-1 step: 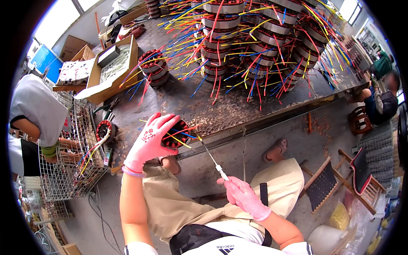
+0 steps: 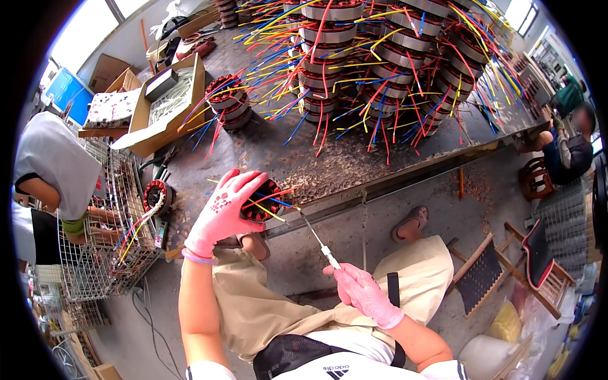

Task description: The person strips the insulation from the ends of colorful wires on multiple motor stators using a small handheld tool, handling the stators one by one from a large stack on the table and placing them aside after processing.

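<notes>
My left hand (image 2: 225, 209), in a pink glove, is wrapped round the side of a motor stator (image 2: 267, 201) with dark red windings at the table's front edge. Red, yellow and blue lead wires stick out of this stator toward the right. In its pink glove, my right hand (image 2: 364, 292) is closed on a thin, rod-like tool (image 2: 325, 250) with a white section near my fingers. The tool's slim shaft points up and left, its tip close to the end of the blue lead; whether they touch I cannot tell. My palm hides the stator's left side.
Tall stacks of stators (image 2: 329, 63) with coloured leads fill the table's back. A shorter stack (image 2: 228, 104), a cardboard box (image 2: 142, 130) of pale strips and a single stator (image 2: 157, 197) stand left. Beside wire baskets (image 2: 95, 266) is another person (image 2: 54, 168). Wooden chairs (image 2: 475, 275) stand right.
</notes>
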`<state>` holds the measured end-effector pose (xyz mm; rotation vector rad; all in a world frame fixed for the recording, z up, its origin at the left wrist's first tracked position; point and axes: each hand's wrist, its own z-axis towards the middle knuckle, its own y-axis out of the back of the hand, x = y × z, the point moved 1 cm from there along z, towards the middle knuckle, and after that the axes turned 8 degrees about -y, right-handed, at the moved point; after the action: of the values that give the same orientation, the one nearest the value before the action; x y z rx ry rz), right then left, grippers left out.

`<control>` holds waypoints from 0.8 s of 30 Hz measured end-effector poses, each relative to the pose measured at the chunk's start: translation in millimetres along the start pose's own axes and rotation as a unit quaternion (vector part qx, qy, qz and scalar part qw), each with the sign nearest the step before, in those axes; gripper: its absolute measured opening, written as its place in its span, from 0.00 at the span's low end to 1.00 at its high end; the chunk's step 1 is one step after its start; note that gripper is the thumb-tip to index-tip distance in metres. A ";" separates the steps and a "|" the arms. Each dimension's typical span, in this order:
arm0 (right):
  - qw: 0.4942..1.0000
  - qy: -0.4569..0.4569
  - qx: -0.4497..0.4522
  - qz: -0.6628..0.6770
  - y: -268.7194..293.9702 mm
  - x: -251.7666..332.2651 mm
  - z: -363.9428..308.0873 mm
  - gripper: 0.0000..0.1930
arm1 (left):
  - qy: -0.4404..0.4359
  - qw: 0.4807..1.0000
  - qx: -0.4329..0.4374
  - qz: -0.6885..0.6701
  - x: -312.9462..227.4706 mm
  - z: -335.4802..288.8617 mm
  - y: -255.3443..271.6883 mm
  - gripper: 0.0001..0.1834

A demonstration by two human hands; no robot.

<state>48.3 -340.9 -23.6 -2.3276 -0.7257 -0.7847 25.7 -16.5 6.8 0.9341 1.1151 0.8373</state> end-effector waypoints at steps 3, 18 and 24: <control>1.000 0.005 -0.003 -0.006 -0.3 2.0 -0.8 0.16 | -0.005 1.000 0.001 0.003 -3.1 2.2 1.8 0.58; 0.999 0.023 -0.005 -0.044 -1.3 4.8 -1.8 0.17 | 0.012 1.000 0.007 -0.005 -3.1 5.4 0.8 0.55; 0.999 0.026 0.003 -0.024 0.3 -1.0 2.4 0.17 | -0.002 1.000 -0.003 -0.016 -2.0 4.7 0.0 0.53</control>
<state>48.7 -339.8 -26.0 -2.2821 -0.7619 -0.8597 29.8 -19.3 8.3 0.9106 1.1210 0.8108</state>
